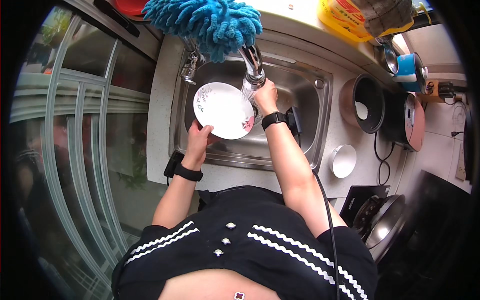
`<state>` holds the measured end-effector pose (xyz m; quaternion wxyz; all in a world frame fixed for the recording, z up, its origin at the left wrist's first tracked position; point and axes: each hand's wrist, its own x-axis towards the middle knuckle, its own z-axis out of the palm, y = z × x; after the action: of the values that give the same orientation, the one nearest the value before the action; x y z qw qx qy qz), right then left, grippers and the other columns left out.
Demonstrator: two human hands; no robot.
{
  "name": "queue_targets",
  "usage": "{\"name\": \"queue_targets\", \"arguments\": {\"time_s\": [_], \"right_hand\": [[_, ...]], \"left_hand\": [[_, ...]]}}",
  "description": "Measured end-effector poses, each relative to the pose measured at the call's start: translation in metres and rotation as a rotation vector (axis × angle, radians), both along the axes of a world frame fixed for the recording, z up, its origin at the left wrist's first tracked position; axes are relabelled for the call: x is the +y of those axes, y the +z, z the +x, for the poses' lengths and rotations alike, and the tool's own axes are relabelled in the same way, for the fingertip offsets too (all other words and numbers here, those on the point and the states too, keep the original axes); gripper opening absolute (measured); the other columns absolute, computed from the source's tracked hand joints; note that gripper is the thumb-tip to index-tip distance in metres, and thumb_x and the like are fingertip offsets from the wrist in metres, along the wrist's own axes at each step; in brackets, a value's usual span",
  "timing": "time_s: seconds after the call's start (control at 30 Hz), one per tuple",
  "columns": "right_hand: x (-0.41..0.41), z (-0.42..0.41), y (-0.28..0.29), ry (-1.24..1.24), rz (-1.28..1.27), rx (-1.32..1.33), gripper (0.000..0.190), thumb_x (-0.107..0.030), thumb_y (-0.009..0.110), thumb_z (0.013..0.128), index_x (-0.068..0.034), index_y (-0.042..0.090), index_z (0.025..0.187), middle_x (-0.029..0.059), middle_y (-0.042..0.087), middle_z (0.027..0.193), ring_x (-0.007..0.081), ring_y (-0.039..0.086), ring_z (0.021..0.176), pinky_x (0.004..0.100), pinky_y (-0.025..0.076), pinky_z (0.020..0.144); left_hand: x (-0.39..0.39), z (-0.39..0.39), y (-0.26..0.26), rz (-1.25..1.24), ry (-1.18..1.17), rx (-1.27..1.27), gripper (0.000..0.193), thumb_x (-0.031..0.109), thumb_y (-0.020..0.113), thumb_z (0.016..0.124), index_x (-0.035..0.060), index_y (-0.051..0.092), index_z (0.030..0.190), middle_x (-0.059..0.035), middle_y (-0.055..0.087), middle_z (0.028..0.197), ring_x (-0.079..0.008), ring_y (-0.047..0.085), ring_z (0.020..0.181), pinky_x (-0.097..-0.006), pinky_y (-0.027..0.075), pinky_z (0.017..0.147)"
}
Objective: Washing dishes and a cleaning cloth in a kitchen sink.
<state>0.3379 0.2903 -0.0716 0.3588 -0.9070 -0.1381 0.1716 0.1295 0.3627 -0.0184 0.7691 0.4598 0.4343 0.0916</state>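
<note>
My left hand (198,140) grips the lower left rim of a white plate (221,108) with floral decoration, the thumb on its upper face. The plate is tilted over the stainless steel sink (300,138). Water sprays from the chrome faucet (253,71) toward the plate's right side. Beyond the plate, my right hand (267,94) is beside the faucet head, which covers its fingers; whether they hold anything cannot be seen. A blue chenille cleaning mitt (210,24) hangs over the faucet. Both wrists wear black straps with small devices.
A second chrome spout (189,69) stands at the sink's left. On the right counter are a cooker inner pot (348,103), a white bowl (343,161) and a pink-and-black rice cooker (410,122). A frying pan (386,221) sits lower right. Sliding glass doors (78,150) line the left.
</note>
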Motion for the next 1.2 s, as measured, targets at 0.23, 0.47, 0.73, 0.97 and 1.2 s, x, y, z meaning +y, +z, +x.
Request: {"name": "queue_targets", "arguments": {"time_s": [0.23,0.47,0.73,0.97,1.2], "right_hand": [[-0.031,-0.002,-0.006,0.182,0.005,0.092,0.044,-0.023,0.058,0.076,0.002,0.048,0.111,0.0188,0.059,0.099,0.0280,0.061,0.084,0.0366,0.048,0.075],[-0.066,-0.019,0.016,0.024,0.552,0.807,0.032,-0.006,0.055,0.079,0.000,0.045,0.109,0.0096,0.059,0.090,0.0182,0.062,0.073,0.0335,0.055,0.061],[-0.079,-0.030,0.044,-0.175,0.638,0.445,0.035,0.004,0.048,0.074,0.002,0.050,0.108,0.0090,0.060,0.087,0.0152,0.061,0.069,0.0305,0.054,0.056],[-0.107,-0.035,0.092,-0.133,0.397,-0.325,0.039,0.008,0.045,0.073,-0.003,0.055,0.109,0.0171,0.062,0.090,0.0182,0.063,0.067,0.0262,0.047,0.063],[-0.143,-0.039,0.133,0.036,0.337,-0.890,0.037,0.011,0.048,0.075,-0.001,0.055,0.109,0.0156,0.060,0.102,0.0275,0.060,0.092,0.0315,0.046,0.078]], "left_hand": [[0.008,0.012,-0.025,-0.109,-0.014,-0.093,0.039,0.001,0.042,0.074,-0.0026,0.040,0.113,-0.0131,0.055,0.100,-0.0215,0.058,0.085,-0.0348,0.052,0.070],[0.022,0.031,-0.054,-0.205,-0.125,-0.149,0.041,-0.006,0.043,0.073,-0.0026,0.041,0.114,-0.0125,0.054,0.105,-0.0227,0.056,0.093,-0.0366,0.050,0.076],[0.031,0.057,-0.059,-0.252,-0.069,-0.125,0.036,0.004,0.052,0.081,-0.0003,0.040,0.115,-0.0125,0.056,0.101,-0.0241,0.058,0.087,-0.0352,0.050,0.073],[0.071,0.044,-0.033,-0.104,0.279,-0.247,0.032,0.005,0.053,0.081,-0.0029,0.040,0.110,-0.0167,0.050,0.106,-0.0309,0.053,0.096,-0.0409,0.045,0.084],[0.087,0.051,-0.011,-0.209,0.257,-0.344,0.020,0.005,0.052,0.082,-0.0059,0.044,0.097,-0.0171,0.047,0.101,-0.0346,0.043,0.108,-0.0433,0.039,0.092]]}}
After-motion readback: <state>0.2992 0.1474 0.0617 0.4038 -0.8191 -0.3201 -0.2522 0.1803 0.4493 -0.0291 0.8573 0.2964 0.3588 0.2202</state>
